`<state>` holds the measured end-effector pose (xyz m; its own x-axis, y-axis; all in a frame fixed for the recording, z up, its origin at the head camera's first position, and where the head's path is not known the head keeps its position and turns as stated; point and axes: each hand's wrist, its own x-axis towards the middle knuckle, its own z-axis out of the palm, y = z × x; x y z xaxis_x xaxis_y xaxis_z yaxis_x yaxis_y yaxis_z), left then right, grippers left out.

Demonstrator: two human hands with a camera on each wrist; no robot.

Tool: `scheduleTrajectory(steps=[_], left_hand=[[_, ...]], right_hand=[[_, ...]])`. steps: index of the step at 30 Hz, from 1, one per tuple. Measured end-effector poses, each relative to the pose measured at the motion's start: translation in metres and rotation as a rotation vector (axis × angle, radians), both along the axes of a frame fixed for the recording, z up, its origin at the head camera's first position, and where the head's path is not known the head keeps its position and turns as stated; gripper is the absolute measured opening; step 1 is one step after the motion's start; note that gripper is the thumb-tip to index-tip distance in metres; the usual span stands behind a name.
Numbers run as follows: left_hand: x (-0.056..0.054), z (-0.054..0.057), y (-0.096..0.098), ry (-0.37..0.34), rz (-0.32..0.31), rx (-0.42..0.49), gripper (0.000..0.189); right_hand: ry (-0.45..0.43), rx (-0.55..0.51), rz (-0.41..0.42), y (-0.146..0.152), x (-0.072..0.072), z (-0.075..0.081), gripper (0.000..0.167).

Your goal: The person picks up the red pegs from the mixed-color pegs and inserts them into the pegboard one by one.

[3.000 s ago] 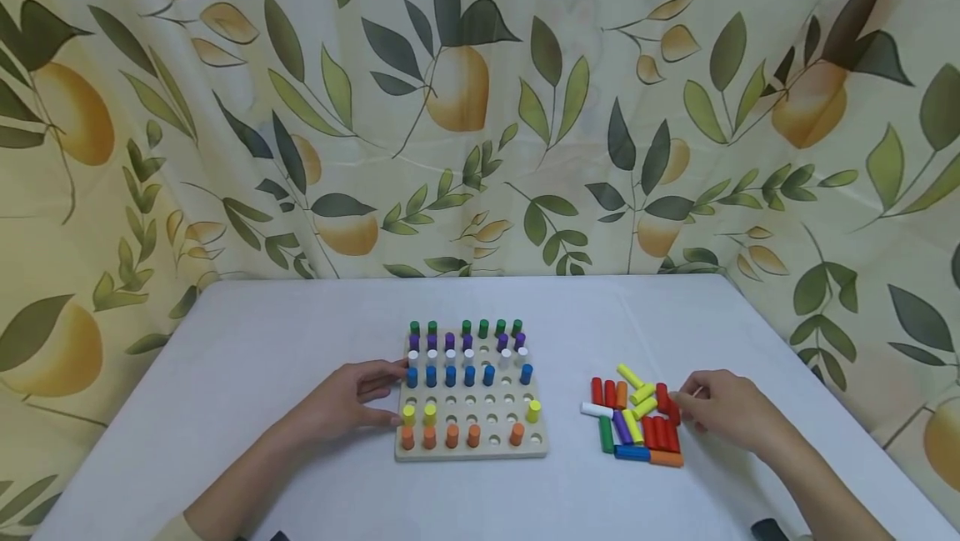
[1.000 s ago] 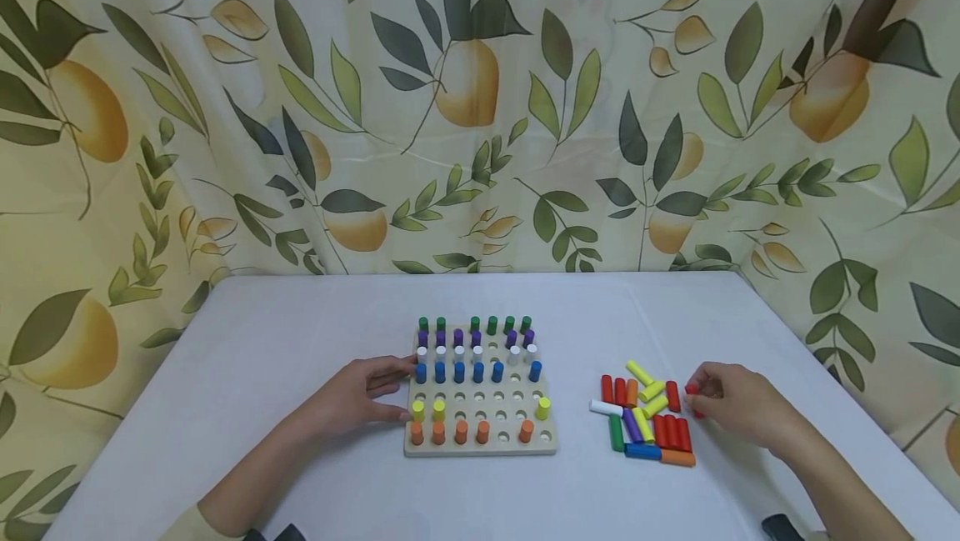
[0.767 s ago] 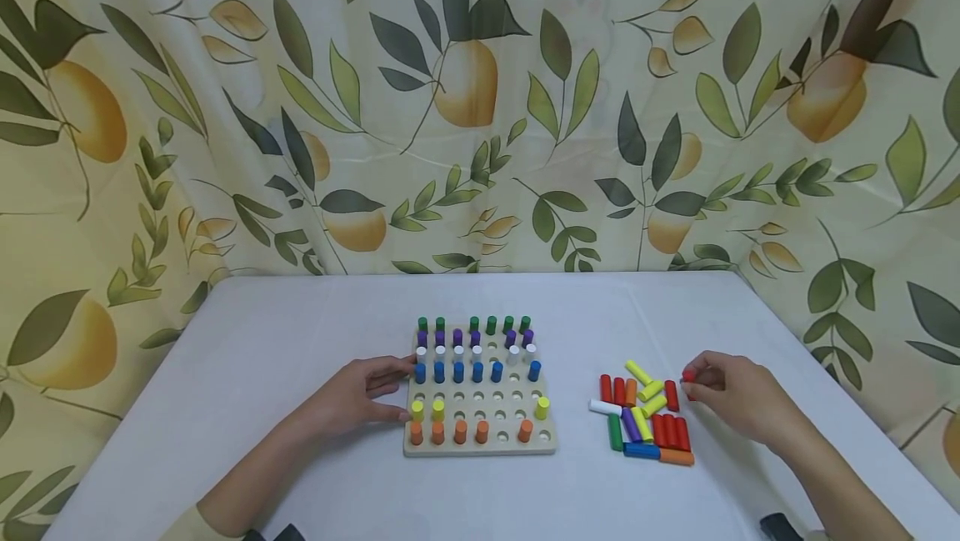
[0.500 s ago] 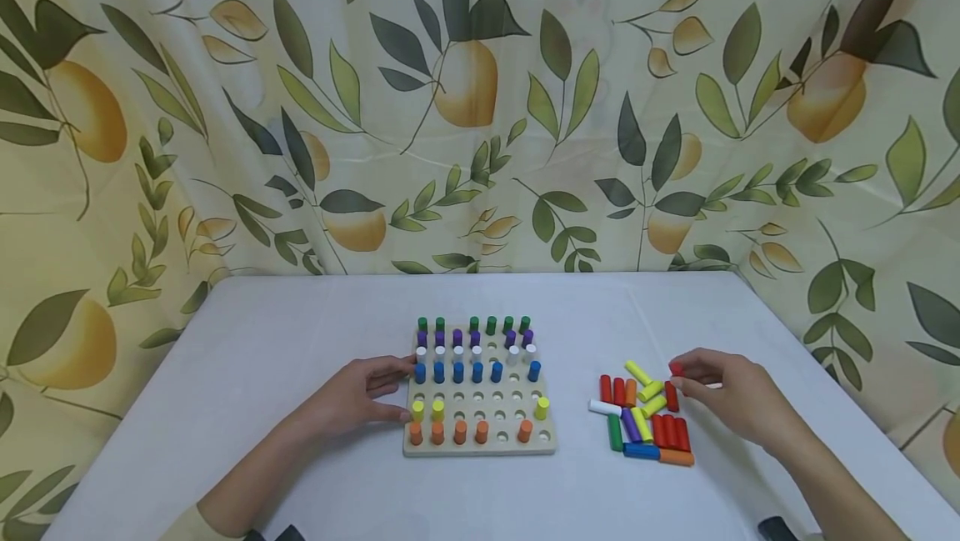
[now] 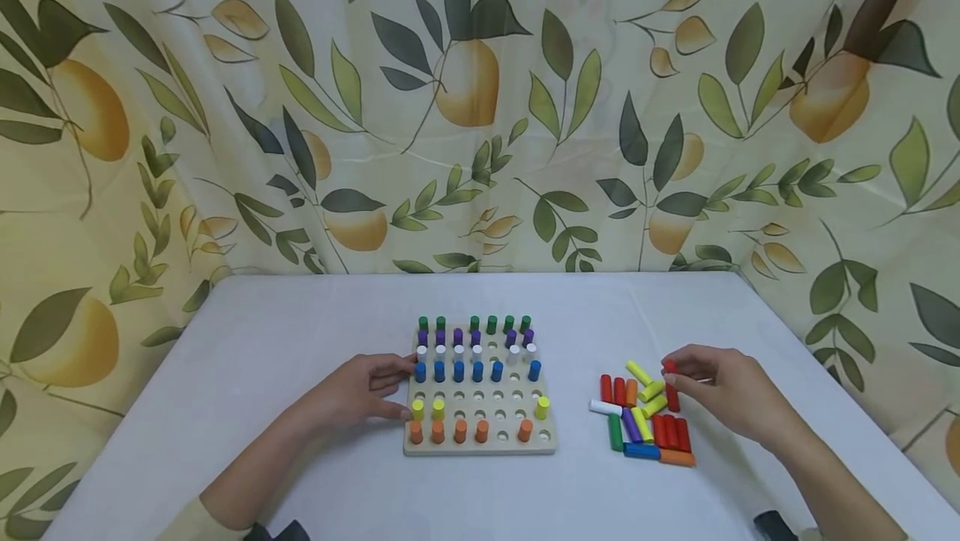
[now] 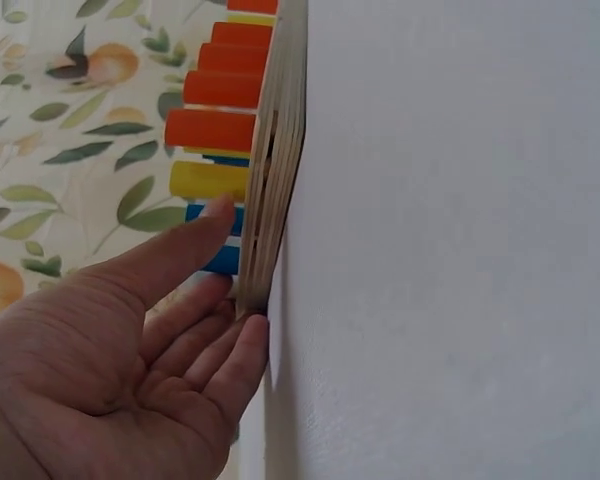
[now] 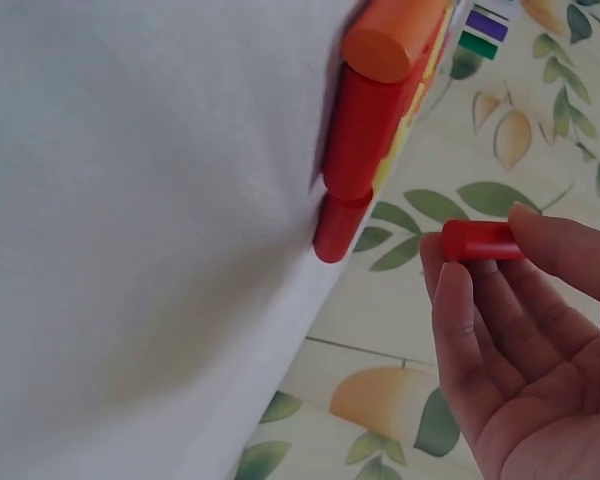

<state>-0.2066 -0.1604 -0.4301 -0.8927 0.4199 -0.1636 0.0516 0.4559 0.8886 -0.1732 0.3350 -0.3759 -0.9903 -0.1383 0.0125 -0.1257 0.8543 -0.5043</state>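
A pale wooden pegboard (image 5: 480,451) lies on the table, with rows of green, purple, white, blue, yellow and orange pegs standing in its holes. My left hand (image 5: 360,391) rests against its left edge. In the left wrist view, the thumb (image 6: 195,245) lies by the yellow and blue pegs, and the other fingers reach the board's side. My right hand (image 5: 731,395) pinches a red peg (image 7: 480,240) between thumb and fingertips. It is raised just above the right side of the loose pegs, overlapping another red peg (image 5: 672,398) in the head view.
Loose pegs lie right of the board: several red pegs (image 5: 670,433), several yellow ones (image 5: 654,405), a white peg (image 5: 604,408), a green peg (image 5: 616,433), a blue peg (image 5: 642,451) and an orange peg (image 5: 677,458). A patterned curtain (image 5: 480,174) hangs behind the table.
My right hand has picked up a red peg from the right side of the pile, raised it and moved it slightly left. My left hand has stayed at the pegboard's edge.
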Motion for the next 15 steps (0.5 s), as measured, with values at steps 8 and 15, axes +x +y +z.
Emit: scheduleTrajectory(steps=[8,15], left_hand=[[-0.0054,0.0013,0.0060,0.023,0.076,-0.041,0.044],[-0.0070,0.0020,0.0090,0.017,0.155,-0.048,0.036]], right_hand=[[-0.001,-0.025,0.017,-0.0020,-0.0006,0.0072,0.027],[0.010,-0.015,0.008,-0.0022,-0.0013,0.0102,0.027]])
